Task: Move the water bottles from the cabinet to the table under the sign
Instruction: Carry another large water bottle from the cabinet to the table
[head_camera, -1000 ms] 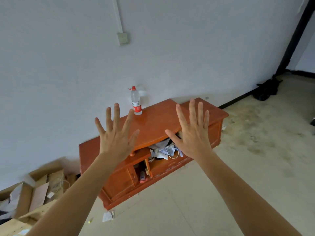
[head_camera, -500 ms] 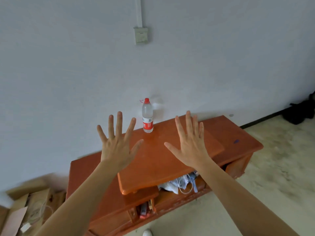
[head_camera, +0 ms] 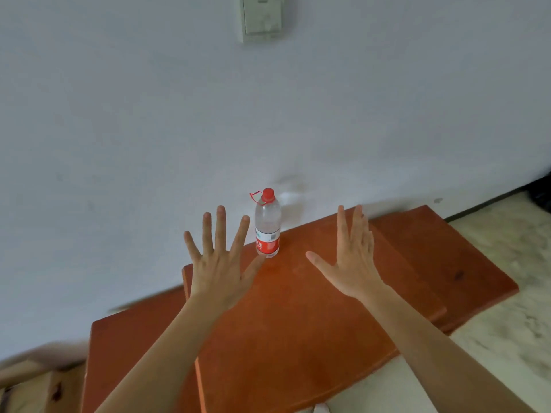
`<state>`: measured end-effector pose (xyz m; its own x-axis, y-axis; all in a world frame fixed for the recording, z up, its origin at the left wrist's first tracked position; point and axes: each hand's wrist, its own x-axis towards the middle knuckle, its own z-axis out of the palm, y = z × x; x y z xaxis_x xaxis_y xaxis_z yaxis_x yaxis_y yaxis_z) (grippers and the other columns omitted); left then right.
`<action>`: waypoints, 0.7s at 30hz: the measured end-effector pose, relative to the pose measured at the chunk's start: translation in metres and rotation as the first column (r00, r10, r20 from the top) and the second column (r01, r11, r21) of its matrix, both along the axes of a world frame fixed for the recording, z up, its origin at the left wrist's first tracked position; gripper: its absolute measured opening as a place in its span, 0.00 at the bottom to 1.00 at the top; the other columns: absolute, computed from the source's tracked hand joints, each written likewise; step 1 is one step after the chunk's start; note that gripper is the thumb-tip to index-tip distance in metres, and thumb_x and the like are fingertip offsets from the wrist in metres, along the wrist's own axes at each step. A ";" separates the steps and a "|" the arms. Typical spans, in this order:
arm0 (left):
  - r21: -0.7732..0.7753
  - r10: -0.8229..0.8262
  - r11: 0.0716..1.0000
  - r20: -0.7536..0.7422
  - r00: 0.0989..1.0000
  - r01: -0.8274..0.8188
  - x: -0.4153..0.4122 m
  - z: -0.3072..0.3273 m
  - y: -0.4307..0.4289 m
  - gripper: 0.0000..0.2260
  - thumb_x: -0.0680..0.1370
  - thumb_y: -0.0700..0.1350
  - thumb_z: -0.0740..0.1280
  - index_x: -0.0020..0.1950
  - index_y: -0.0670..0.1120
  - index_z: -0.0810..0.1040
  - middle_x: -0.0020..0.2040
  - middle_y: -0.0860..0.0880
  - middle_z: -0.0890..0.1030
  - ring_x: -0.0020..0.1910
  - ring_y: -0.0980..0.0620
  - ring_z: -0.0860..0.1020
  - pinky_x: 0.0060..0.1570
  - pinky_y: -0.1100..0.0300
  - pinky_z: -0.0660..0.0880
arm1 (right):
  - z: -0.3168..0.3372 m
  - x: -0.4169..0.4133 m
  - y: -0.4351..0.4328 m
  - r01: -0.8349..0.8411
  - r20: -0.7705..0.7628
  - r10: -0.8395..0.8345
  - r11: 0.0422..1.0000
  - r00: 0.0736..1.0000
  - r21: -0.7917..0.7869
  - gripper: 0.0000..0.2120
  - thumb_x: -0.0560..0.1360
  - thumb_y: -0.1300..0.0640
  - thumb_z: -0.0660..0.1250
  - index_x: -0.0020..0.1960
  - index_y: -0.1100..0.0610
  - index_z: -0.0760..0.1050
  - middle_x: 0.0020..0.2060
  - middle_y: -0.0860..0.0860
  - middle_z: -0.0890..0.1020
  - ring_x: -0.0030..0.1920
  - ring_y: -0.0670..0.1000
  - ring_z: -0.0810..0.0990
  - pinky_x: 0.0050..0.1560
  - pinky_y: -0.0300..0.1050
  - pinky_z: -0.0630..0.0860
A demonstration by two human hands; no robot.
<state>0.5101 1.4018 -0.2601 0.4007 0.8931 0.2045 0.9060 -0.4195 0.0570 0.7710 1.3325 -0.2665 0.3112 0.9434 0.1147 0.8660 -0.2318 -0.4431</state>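
Here the water bottle (head_camera: 267,225) stands upright on the cabinet (head_camera: 313,308) near the wall — just beside the left hand (head_camera: 219,263), fingers spread; right hand (head_camera: 351,260) flat, empty, farther off.

I see a pale wall (head_camera: 119,114) filling most of my view, with a white switch box (head_camera: 262,17) fixed high on it, cut by the top edge. A dark skirting strip (head_camera: 477,206) runs along the wall's foot at right. A black object (head_camera: 542,193) sits at the far right edge, too cropped to identify. The floor (head_camera: 507,338) is pale, mottled with grey stains. Blurred cardboard (head_camera: 38,391) lies at lower left.
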 end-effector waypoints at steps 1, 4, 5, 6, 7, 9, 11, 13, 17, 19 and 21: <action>-0.016 0.022 1.000 -0.007 1.000 -0.022 -0.001 -0.019 0.008 0.36 0.80 0.72 0.45 0.83 0.56 0.42 0.83 0.42 0.39 0.81 0.37 0.42 0.73 0.26 0.49 | -0.014 0.003 0.020 -0.018 -0.038 0.018 1.000 0.999 0.004 0.53 0.74 0.26 0.61 0.77 0.41 0.22 0.76 0.51 0.23 0.79 0.58 0.29 0.78 0.63 0.38; -0.107 0.124 0.987 -0.002 0.992 -0.124 -0.006 -0.079 0.026 0.36 0.80 0.71 0.47 0.83 0.56 0.43 0.83 0.43 0.39 0.81 0.37 0.42 0.73 0.26 0.50 | -0.066 0.007 0.081 -0.068 -0.175 0.062 0.997 0.983 -0.027 0.55 0.73 0.27 0.63 0.78 0.41 0.24 0.78 0.52 0.27 0.80 0.58 0.32 0.77 0.60 0.39; -0.135 0.152 0.979 -0.004 0.988 -0.152 -0.007 -0.097 0.029 0.36 0.80 0.71 0.47 0.83 0.56 0.43 0.83 0.43 0.39 0.81 0.38 0.42 0.73 0.26 0.50 | -0.086 0.007 0.097 -0.087 -0.220 0.078 0.996 0.972 -0.034 0.56 0.72 0.27 0.64 0.78 0.42 0.25 0.79 0.51 0.28 0.80 0.57 0.32 0.77 0.59 0.39; -0.155 0.169 0.974 0.001 0.986 -0.167 -0.009 -0.108 0.031 0.36 0.80 0.71 0.47 0.83 0.56 0.43 0.83 0.44 0.38 0.81 0.38 0.41 0.73 0.27 0.50 | -0.099 0.006 0.109 -0.111 -0.262 0.100 0.993 0.960 -0.030 0.57 0.71 0.27 0.65 0.79 0.43 0.26 0.79 0.51 0.29 0.80 0.56 0.33 0.77 0.58 0.40; -0.177 0.186 0.967 0.006 0.982 -0.183 -0.009 -0.121 0.035 0.36 0.80 0.71 0.46 0.83 0.57 0.42 0.83 0.44 0.37 0.81 0.39 0.40 0.74 0.27 0.49 | -0.116 0.006 0.123 -0.139 -0.299 0.126 0.990 0.946 -0.023 0.58 0.71 0.27 0.67 0.79 0.43 0.28 0.80 0.50 0.30 0.81 0.54 0.34 0.77 0.58 0.41; -0.217 0.236 0.951 0.052 0.970 -0.220 -0.001 -0.138 0.051 0.36 0.79 0.72 0.44 0.82 0.59 0.39 0.82 0.47 0.34 0.81 0.42 0.37 0.75 0.29 0.46 | -0.148 0.006 0.152 -0.166 -0.376 0.158 0.986 0.913 0.010 0.60 0.69 0.29 0.71 0.81 0.44 0.31 0.81 0.48 0.35 0.82 0.52 0.38 0.78 0.56 0.45; -0.256 0.300 0.931 0.139 0.944 -0.259 0.009 -0.144 0.067 0.36 0.78 0.73 0.43 0.81 0.60 0.37 0.81 0.50 0.32 0.80 0.46 0.33 0.76 0.32 0.42 | -0.174 0.003 0.178 -0.128 -0.487 0.117 0.992 0.866 0.011 0.63 0.66 0.31 0.76 0.82 0.45 0.34 0.82 0.45 0.40 0.82 0.49 0.44 0.78 0.52 0.49; -0.266 0.338 0.923 0.212 0.917 -0.279 0.017 -0.147 0.080 0.36 0.78 0.73 0.44 0.81 0.61 0.35 0.81 0.52 0.32 0.80 0.48 0.33 0.77 0.35 0.40 | -0.201 -0.001 0.206 -0.089 -0.602 0.059 0.996 0.797 -0.019 0.66 0.64 0.36 0.81 0.82 0.45 0.35 0.82 0.43 0.44 0.82 0.49 0.48 0.77 0.49 0.52; -0.181 0.300 0.949 0.272 0.914 -0.258 0.022 -0.149 0.096 0.37 0.79 0.71 0.47 0.82 0.58 0.36 0.82 0.48 0.34 0.81 0.47 0.35 0.77 0.36 0.40 | -0.237 -0.019 0.246 -0.135 -0.663 0.126 0.990 0.738 0.038 0.61 0.62 0.46 0.84 0.82 0.44 0.46 0.74 0.49 0.69 0.71 0.51 0.72 0.66 0.57 0.78; -0.148 0.283 0.957 0.314 0.906 -0.248 0.017 -0.150 0.103 0.37 0.80 0.70 0.48 0.83 0.55 0.40 0.83 0.46 0.37 0.82 0.46 0.37 0.77 0.33 0.43 | -0.245 -0.027 0.251 -0.118 -0.602 0.167 0.986 0.781 0.120 0.53 0.64 0.47 0.83 0.80 0.49 0.55 0.71 0.48 0.71 0.69 0.48 0.73 0.61 0.51 0.81; -0.148 0.261 0.965 0.412 0.873 -0.219 0.012 -0.148 0.107 0.37 0.80 0.70 0.50 0.83 0.54 0.42 0.83 0.47 0.39 0.82 0.47 0.40 0.76 0.31 0.50 | -0.244 -0.033 0.251 -0.147 -0.496 0.228 0.969 0.838 0.197 0.51 0.65 0.46 0.83 0.79 0.51 0.58 0.71 0.49 0.71 0.70 0.49 0.72 0.61 0.48 0.81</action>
<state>0.5220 1.5086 -0.4085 0.0652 0.9740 0.2169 0.8575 -0.1659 0.4871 0.7375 1.5832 -0.5104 0.1823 0.9748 0.1284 0.5271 0.0133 -0.8497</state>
